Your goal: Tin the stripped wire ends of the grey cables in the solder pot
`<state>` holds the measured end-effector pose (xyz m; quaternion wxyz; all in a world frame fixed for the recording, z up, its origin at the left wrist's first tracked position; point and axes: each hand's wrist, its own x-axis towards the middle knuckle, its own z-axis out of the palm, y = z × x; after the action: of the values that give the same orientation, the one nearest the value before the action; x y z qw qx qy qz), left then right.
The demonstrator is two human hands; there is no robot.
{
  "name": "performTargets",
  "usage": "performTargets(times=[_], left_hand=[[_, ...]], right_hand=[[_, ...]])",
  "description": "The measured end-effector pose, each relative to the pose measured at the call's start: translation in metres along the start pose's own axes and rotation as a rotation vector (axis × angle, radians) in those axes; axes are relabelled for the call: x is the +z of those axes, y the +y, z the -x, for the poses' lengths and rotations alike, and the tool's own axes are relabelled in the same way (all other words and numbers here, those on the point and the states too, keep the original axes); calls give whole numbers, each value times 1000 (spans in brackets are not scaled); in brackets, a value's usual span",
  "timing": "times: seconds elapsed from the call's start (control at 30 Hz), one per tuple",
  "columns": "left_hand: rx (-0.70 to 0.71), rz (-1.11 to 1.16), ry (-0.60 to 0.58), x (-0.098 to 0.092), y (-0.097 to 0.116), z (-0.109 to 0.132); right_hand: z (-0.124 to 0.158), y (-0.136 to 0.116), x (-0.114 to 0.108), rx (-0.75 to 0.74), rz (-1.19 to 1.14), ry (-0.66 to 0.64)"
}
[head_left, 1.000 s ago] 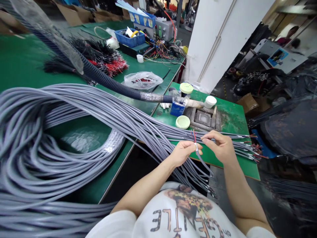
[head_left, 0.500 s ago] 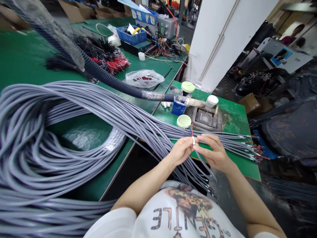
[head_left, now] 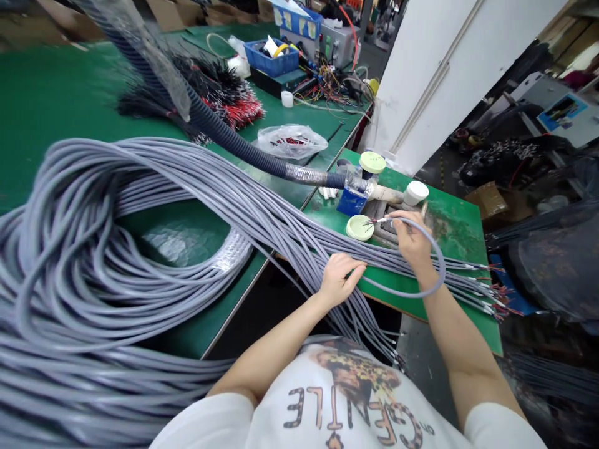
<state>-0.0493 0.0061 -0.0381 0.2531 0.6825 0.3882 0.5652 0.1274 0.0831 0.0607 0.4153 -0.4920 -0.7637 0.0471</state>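
My right hand [head_left: 412, 237] pinches a grey cable [head_left: 437, 249] near its stripped end. A white band [head_left: 382, 219] sits there, and thin coloured wires fan out over a shallow pale-green pot [head_left: 359, 229]. From my fingers the cable loops right and back toward my left hand [head_left: 340, 279]. That hand has curled, closed fingers and rests by the bundle of grey cables [head_left: 281, 221]; what it grips, if anything, is hidden. Behind my right hand is a grimy metal-framed block [head_left: 384, 236], partly covered.
A ribbed dark hose [head_left: 234, 146] crosses above the bench to a blue box [head_left: 352, 201]. Nearby stand a green-lidded jar [head_left: 372, 163] and a white pot [head_left: 415, 193]. A big cable coil [head_left: 70, 249] fills the left. A plastic bag [head_left: 292, 142] and black-red wires [head_left: 224, 93] lie behind.
My right hand has carried the cable end up and away from my left hand, bringing its wires over the pale-green pot. My left hand has let go of that end. The view has shifted slightly.
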Motion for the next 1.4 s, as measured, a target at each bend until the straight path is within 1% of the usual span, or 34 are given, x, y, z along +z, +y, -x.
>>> performTargets(times=[0.13,0.3,0.47,0.6,0.73,0.83,0.97,1.07,1.2,1.3,1.4], left_hand=[[88,-121,-46,6,-10,3],[84,-153,-63,7,-11,4],[13,-126,-113,5,-11,5],[-40,-84,-123,5,-10,5],[-40,-77,-122,6,-10,5],[-11,-103,-109,6,-10,5],[10,-120,-102,6,-11,5],[-16,-108,-117,6,-11,6],[0,-102,-98,5,-11,6],[8,-101,-76,5,-11,6],[6,-112,-46,5,-10,6]], right_hand=[[-13,15,21,37,73,-51],[-22,18,34,32,195,-118],[-26,16,42,4,274,-160],[-26,17,47,-4,318,-163],[-26,18,49,-3,319,-186],[-26,20,52,-6,311,-205],[-26,21,54,-5,314,-196],[-28,20,48,1,328,-169],[-34,24,21,0,367,-86],[-38,41,-2,35,454,-18],[-37,68,-17,104,546,-1]])
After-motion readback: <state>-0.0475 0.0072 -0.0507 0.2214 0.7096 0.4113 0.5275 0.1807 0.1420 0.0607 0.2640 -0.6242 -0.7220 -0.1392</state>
